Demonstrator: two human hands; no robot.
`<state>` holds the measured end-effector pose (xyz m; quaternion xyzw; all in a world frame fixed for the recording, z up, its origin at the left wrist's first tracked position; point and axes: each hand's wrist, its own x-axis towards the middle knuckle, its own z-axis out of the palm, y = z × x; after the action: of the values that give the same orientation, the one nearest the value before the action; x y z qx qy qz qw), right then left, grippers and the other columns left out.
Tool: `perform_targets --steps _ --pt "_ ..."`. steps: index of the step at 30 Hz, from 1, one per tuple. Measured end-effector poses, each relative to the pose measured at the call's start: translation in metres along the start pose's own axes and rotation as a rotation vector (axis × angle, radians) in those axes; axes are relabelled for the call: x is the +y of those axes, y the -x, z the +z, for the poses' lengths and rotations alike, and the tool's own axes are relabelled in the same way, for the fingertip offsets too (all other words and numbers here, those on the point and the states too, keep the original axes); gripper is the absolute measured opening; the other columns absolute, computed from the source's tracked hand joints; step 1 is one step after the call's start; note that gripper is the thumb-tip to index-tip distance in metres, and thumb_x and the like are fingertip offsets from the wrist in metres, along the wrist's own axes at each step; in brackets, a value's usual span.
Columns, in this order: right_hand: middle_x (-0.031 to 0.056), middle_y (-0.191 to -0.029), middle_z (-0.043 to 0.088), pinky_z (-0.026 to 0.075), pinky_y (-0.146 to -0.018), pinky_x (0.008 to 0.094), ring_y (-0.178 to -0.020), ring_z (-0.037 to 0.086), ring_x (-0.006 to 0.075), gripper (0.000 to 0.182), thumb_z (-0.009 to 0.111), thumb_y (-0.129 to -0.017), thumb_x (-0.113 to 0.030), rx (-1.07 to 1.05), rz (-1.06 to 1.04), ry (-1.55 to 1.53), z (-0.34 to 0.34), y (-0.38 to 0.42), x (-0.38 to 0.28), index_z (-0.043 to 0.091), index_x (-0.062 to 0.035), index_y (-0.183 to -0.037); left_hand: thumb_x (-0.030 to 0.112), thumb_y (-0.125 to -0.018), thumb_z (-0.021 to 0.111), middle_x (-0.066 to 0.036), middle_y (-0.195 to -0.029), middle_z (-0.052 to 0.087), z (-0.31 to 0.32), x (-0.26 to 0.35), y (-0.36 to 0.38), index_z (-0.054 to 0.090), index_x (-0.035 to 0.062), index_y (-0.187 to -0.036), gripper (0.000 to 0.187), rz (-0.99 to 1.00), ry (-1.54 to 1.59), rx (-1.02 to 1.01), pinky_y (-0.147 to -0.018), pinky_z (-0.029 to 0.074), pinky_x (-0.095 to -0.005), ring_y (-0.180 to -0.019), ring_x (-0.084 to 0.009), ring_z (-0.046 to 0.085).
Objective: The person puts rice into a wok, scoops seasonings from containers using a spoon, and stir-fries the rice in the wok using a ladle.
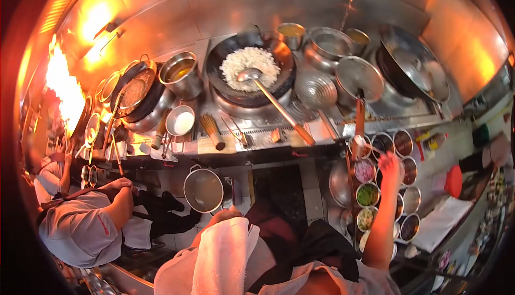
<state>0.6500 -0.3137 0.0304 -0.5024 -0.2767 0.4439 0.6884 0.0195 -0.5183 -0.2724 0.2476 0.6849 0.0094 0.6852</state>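
Observation:
My right hand (390, 167) reaches over metal ingredient pots on the right, fingers closed around a thin, pale, spoon-like utensil (374, 148). That utensil slants toward a pot at the back of the group; its tip is hard to make out. Near my hand are pots of chopped pink onion (365, 170) and chopped greens (367, 194). My left hand (228, 214) is by my body beside a white towel (222, 255), its fingers mostly hidden. Ahead, a wok (214, 61) holds white rice (249, 64), with a ladle (284, 110) resting in it.
A perforated skimmer (316, 91) and a wire strainer (359, 78) lie right of the wok. A steel pot of oil (182, 75) stands left, near a bamboo brush (212, 131). Tall flames (63, 86) rise at far left, where co-workers (88, 225) stand. A bucket (204, 189) sits below the counter.

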Motion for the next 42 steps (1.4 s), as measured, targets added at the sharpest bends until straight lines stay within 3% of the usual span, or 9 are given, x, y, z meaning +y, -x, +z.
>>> perform_targets --steps 4,8,14,22,24,27,33,38,42 --pt "0.0102 -0.087 0.070 0.053 -0.073 0.0286 -0.078 0.067 0.0178 0.027 0.055 -0.099 -0.021 -0.336 -0.234 0.246 0.208 -0.082 -0.007 0.064 0.0033 -0.107 0.039 -0.082 0.069 -0.013 -0.083 0.066 -0.026 -0.007 0.000 0.064 -0.0020 -0.095 0.044 0.026 0.085 0.019 -0.067 0.055 -0.0395 -0.071 -0.0230 0.067" --pt "0.0090 -0.088 0.069 0.052 -0.073 0.0266 -0.079 0.066 0.0150 0.031 0.052 -0.101 -0.024 -0.294 -0.669 0.738 0.258 -0.084 -0.035 0.064 0.0035 -0.107 0.038 -0.083 0.067 -0.013 -0.083 0.067 -0.053 -0.017 0.020 0.064 -0.0015 -0.095 0.041 0.087 0.179 0.051 -0.069 0.055 -0.0399 -0.071 -0.0232 0.067" --pt "0.0045 -0.084 0.066 0.050 -0.069 0.0243 -0.076 0.061 0.0101 0.032 0.049 -0.103 -0.026 -0.027 -0.424 0.610 0.061 -0.033 -0.057 0.064 0.0012 -0.099 0.036 -0.086 0.064 -0.013 -0.082 0.067 -0.108 -0.045 0.099 0.065 -0.0007 -0.094 0.038 0.356 0.360 0.142 -0.071 0.055 -0.0405 -0.072 -0.0235 0.067" --pt "0.0049 -0.073 0.064 0.048 -0.061 0.0255 -0.064 0.057 0.0096 0.039 0.048 -0.103 -0.031 0.459 -0.186 0.799 -0.243 0.175 -0.065 0.064 0.0009 -0.088 0.034 -0.090 0.060 -0.013 -0.082 0.067 -0.230 -0.024 0.261 0.065 0.0003 -0.093 0.034 0.749 0.115 0.182 -0.074 0.055 -0.0413 -0.074 -0.0239 0.067" --pt "0.0047 -0.076 0.065 0.047 -0.062 0.0248 -0.066 0.058 0.0095 0.034 0.049 -0.102 -0.027 0.458 -0.104 0.777 -0.269 0.214 -0.043 0.065 0.0009 -0.091 0.033 -0.091 0.059 -0.013 -0.082 0.067 -0.236 -0.010 0.288 0.065 0.0005 -0.093 0.033 0.783 -0.075 0.159 -0.075 0.055 -0.0415 -0.074 -0.0241 0.067" --pt "0.0048 -0.078 0.067 0.049 -0.066 0.0262 -0.070 0.061 0.0099 0.030 0.051 -0.102 -0.024 0.432 -0.004 0.793 -0.290 0.247 -0.007 0.066 0.0019 -0.099 0.037 -0.092 0.052 -0.014 -0.087 0.063 -0.236 0.008 0.320 0.064 0.0000 -0.098 0.039 0.785 -0.808 0.353 -0.082 0.050 -0.0408 -0.079 -0.0265 0.061" --pt "0.0132 -0.078 0.070 0.052 -0.068 0.0311 -0.072 0.068 0.0205 0.034 0.051 -0.101 -0.028 0.409 0.046 0.954 -0.311 0.261 0.048 0.066 0.0028 -0.099 0.033 -0.084 0.061 -0.016 -0.107 0.046 -0.213 0.059 0.176 0.057 0.0014 -0.111 0.041 0.614 -1.205 0.298 -0.092 0.041 -0.0418 -0.098 -0.0289 0.045" --pt "0.0115 -0.078 0.070 0.052 -0.068 0.0300 -0.072 0.068 0.0178 0.036 0.051 -0.101 -0.028 0.431 0.069 0.867 -0.307 0.265 0.053 0.066 0.0043 -0.098 0.029 -0.078 0.068 -0.017 -0.124 0.032 -0.202 0.092 0.088 0.051 0.0025 -0.121 0.053 0.531 -1.543 0.201 -0.100 0.033 -0.0427 -0.114 -0.0308 0.032" --pt "0.0090 -0.080 0.070 0.052 -0.065 0.0265 -0.072 0.067 0.0143 0.038 0.050 -0.102 -0.030 0.435 0.081 0.621 -0.316 0.266 0.068 0.065 0.0042 -0.098 0.026 -0.074 0.074 -0.019 -0.137 0.021 -0.175 0.114 0.095 0.046 0.0033 -0.129 0.066 0.515 -1.746 0.093 -0.107 0.027 -0.0434 -0.127 -0.0324 0.022"
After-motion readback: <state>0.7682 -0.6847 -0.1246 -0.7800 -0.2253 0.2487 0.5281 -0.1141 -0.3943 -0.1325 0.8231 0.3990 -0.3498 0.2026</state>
